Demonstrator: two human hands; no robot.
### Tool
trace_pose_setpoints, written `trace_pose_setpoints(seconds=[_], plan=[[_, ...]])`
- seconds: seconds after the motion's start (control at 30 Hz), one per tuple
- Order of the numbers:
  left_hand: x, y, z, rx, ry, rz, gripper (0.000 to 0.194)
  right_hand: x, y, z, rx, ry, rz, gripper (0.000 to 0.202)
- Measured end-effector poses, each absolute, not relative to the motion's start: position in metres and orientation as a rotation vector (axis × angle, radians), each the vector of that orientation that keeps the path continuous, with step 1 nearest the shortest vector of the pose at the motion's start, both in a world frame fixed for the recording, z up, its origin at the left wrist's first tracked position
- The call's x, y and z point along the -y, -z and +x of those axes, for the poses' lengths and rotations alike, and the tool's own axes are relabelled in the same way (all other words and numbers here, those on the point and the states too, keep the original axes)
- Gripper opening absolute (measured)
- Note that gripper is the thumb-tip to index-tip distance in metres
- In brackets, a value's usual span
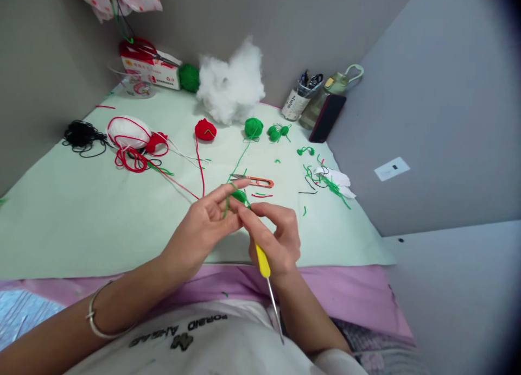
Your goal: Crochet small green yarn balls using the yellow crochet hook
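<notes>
My left hand (203, 220) pinches a small green crochet piece (239, 196), with green yarn looped over its index finger. Against that piece, the thumb and index finger of my right hand (279, 236) are pressed together. A crochet hook with a yellow handle (262, 262) is tucked in the right palm, its metal shaft pointing down toward my shirt. Green yarn (240, 163) runs from the piece up to a green ball (253, 128). Orange thread snips (260, 182) lie just beyond my fingers, beside short red and green yarn scraps (261, 195).
White stuffing (230, 84) sits at the back near a red ball (205, 130). Black yarn (81, 136) and a white ball (129, 132) lie left. A pen cup (295, 105), bottle (315, 109), phone (328, 118) and yarn scraps (336, 188) are right. Partitions enclose the table (101, 228).
</notes>
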State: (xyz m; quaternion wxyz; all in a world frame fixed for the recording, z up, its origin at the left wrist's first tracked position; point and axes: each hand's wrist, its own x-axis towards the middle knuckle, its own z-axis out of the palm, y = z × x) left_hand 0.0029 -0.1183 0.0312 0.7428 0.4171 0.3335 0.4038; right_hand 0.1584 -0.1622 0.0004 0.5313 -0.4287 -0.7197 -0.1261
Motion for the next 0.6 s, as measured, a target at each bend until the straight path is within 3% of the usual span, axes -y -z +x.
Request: trace_pose_setpoints(seconds=[0.13, 0.3, 0.43, 0.5, 0.6], plan=[[0.111, -0.029, -0.001, -0.615, -0.765, 0.710, 0.034, 0.159, -0.004, 0.159, 1.402, -0.110, -0.985, 0.025], [0.111, -0.026, -0.001, -0.601, -0.858, 0.859, 0.043, 0.155, -0.013, 0.158, 1.224, -0.501, -0.990, 0.019], [0.115, -0.024, 0.004, -0.677, -0.948, 0.900, 0.043, 0.156, -0.007, 0.156, 1.395, -0.306, -1.056, 0.019], [0.114, -0.024, 0.006, -0.650, -0.917, 0.816, 0.043, 0.157, -0.001, 0.157, 1.528, -0.087, -1.055, 0.029], [0.111, -0.026, 0.005, -0.583, -0.776, 0.643, 0.029, 0.159, 0.001, 0.159, 1.572, 0.076, -1.003, 0.038]])
